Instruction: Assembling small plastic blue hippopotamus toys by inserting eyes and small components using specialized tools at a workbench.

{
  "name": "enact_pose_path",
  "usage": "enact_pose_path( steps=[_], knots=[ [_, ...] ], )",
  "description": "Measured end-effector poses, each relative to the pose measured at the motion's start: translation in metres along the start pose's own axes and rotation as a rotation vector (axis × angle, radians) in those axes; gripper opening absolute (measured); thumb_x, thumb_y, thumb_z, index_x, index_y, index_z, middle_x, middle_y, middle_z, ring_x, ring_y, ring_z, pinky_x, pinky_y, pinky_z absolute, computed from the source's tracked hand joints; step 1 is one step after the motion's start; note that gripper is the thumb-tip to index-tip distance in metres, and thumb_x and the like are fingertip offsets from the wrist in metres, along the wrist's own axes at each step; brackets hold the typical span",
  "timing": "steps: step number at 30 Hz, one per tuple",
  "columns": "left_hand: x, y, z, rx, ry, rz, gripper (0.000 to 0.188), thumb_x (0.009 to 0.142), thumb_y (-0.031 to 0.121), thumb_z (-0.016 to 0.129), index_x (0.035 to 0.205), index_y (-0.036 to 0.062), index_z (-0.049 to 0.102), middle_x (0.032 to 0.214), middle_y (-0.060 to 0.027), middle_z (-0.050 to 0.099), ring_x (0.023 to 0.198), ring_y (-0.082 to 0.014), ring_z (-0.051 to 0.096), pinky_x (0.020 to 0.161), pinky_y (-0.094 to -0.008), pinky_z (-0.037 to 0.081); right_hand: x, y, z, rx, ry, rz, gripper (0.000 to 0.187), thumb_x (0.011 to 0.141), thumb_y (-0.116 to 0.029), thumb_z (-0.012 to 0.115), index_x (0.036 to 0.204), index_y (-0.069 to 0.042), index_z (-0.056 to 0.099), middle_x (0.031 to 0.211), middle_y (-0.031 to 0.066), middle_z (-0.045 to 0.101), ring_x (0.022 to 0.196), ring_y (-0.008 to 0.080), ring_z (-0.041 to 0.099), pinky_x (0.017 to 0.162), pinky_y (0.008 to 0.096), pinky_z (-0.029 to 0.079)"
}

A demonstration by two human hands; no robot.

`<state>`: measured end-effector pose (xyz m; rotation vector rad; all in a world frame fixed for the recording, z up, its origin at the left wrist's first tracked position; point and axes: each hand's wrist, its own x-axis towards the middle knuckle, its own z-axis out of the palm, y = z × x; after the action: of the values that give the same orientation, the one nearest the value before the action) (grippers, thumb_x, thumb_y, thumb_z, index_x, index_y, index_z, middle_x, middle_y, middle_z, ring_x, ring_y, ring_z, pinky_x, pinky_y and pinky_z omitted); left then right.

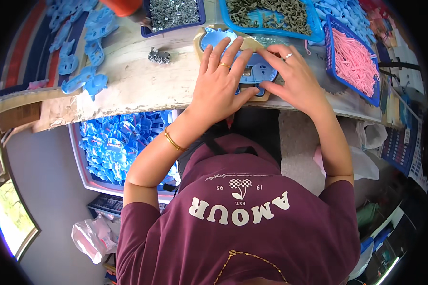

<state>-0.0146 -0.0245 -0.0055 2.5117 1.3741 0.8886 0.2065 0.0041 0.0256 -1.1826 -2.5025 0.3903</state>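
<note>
While both arms reach over the worktable (128, 85), the person's left hand (216, 88) lies with fingers spread across a blue plastic part (264, 71), loose rather than clenched. That part sits in a tan holder (262, 98) near the table's front edge. The right hand (297, 78) has thumb and forefinger at the part's right side; I cannot tell whether they grip it. Beyond the hands stand a dark-blue tray (180, 28) of small metal pieces and a light-blue tray (271, 32) of brownish ones; rightward is a basket (331, 52) of pink sticks.
</note>
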Motion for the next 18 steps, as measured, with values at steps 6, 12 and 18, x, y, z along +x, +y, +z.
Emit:
enact_pose_path(
  steps=[6, 12, 18],
  knots=[
    [0.000, 0.001, 0.008, 0.013, -0.037, -0.018, 0.077, 0.078, 0.041, 0.078, 0.141, 0.0069, 0.048, 0.149, -0.0163, 0.044, 0.140, -0.0389, 0.037, 0.117, -0.0552, 0.028, -0.002, 0.001, 0.006, 0.059, 0.040, 0.037, 0.065, 0.075, -0.017, 0.081, 0.135, -0.007, 0.059, 0.122, 0.0102, 0.058, 0.115, 0.0320, 0.056, 0.089, 0.0407, 0.050],
    [0.003, 0.003, 0.007, -0.003, -0.047, -0.031, 0.082, 0.076, 0.038, 0.082, 0.145, 0.0091, 0.047, 0.149, -0.0146, 0.046, 0.140, -0.0396, 0.039, 0.116, -0.0535, 0.031, 0.000, -0.002, 0.005, -0.141, 0.052, -0.005, 0.060, 0.072, -0.022, 0.083, 0.127, -0.007, 0.064, 0.117, 0.0094, 0.061, 0.112, 0.0305, 0.056, 0.092, 0.0413, 0.047],
    [0.002, 0.001, 0.007, 0.043, -0.086, -0.035, 0.079, 0.079, 0.044, 0.078, 0.142, 0.0059, 0.048, 0.146, -0.0150, 0.047, 0.139, -0.0368, 0.040, 0.117, -0.0542, 0.029, 0.012, 0.019, -0.006, 0.020, 0.041, -0.053, 0.048, 0.079, -0.023, 0.081, 0.121, -0.006, 0.068, 0.114, 0.0069, 0.063, 0.107, 0.0242, 0.059, 0.088, 0.0366, 0.048]
  ],
)
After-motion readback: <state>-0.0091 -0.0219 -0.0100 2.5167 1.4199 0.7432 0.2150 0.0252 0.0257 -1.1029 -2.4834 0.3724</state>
